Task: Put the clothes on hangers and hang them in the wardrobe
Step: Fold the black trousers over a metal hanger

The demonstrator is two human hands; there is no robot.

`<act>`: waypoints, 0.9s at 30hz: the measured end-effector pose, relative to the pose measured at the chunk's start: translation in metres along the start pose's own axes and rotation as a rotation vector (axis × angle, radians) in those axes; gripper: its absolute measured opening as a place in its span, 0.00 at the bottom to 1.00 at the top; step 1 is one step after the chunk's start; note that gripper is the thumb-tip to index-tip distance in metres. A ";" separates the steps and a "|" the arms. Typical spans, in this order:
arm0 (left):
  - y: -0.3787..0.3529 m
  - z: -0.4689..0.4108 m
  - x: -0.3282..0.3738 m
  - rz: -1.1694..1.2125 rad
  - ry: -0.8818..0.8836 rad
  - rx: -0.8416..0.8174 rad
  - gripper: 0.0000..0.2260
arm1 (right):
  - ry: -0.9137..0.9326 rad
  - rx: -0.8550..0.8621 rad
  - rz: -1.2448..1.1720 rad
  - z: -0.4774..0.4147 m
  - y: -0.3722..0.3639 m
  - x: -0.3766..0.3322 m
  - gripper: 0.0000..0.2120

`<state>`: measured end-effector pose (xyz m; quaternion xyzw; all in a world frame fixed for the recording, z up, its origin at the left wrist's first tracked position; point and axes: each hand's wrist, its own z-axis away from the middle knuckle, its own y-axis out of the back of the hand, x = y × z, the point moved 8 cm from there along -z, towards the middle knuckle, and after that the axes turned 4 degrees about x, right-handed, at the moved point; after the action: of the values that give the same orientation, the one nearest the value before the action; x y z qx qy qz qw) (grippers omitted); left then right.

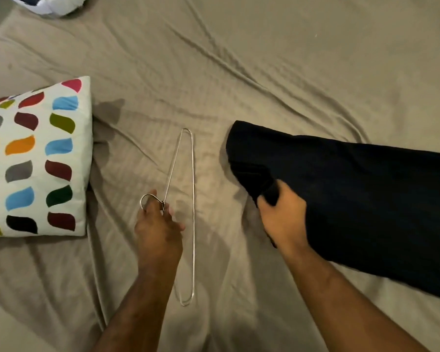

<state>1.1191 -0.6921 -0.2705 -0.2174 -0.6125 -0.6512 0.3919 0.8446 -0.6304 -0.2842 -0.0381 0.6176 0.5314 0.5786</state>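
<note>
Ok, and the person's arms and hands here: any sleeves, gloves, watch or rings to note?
Nothing worn shows. The left hand and right hand are bare, with no gloves. No rings are visible, though the image is slightly blurred. The left forearm and right forearm are bare to the frame edge: no sleeves, watch or bracelet.

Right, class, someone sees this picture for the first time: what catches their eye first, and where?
The white cushion with bright leaf-shaped patches stands out at the left, on the wrinkled beige bed sheet. In the middle the left hand holds a thin silver wire hanger by its hook; to the right the right hand grips a dark cloth garment.
</note>
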 end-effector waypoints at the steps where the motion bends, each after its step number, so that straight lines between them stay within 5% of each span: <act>1: -0.001 0.002 0.003 0.031 0.008 -0.009 0.23 | -0.123 0.042 -0.123 -0.004 0.010 0.009 0.03; 6: -0.019 0.011 0.041 0.182 0.019 0.003 0.15 | -0.424 0.142 -0.588 -0.004 0.043 0.034 0.12; 10: -0.050 0.017 0.088 0.254 -0.070 -0.011 0.15 | -0.374 0.161 -0.630 0.000 0.073 0.029 0.14; 14: -0.084 0.020 0.117 0.180 -0.096 -0.061 0.17 | -0.172 -0.019 -0.651 0.006 0.079 0.005 0.09; 20: -0.101 0.038 0.156 -0.111 -0.295 -0.099 0.23 | 0.049 -0.494 -0.381 0.007 0.039 -0.006 0.09; 24: -0.101 0.056 0.167 -0.183 -0.359 -0.070 0.20 | 0.251 -0.512 -0.271 0.004 0.024 -0.015 0.16; 27: -0.108 0.064 0.171 -0.210 -0.343 -0.064 0.22 | 0.427 -0.525 0.063 0.004 -0.002 -0.018 0.16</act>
<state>0.9206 -0.6783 -0.1976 -0.2727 -0.6684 -0.6611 0.2046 0.8544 -0.6387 -0.2714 -0.2771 0.5678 0.6700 0.3898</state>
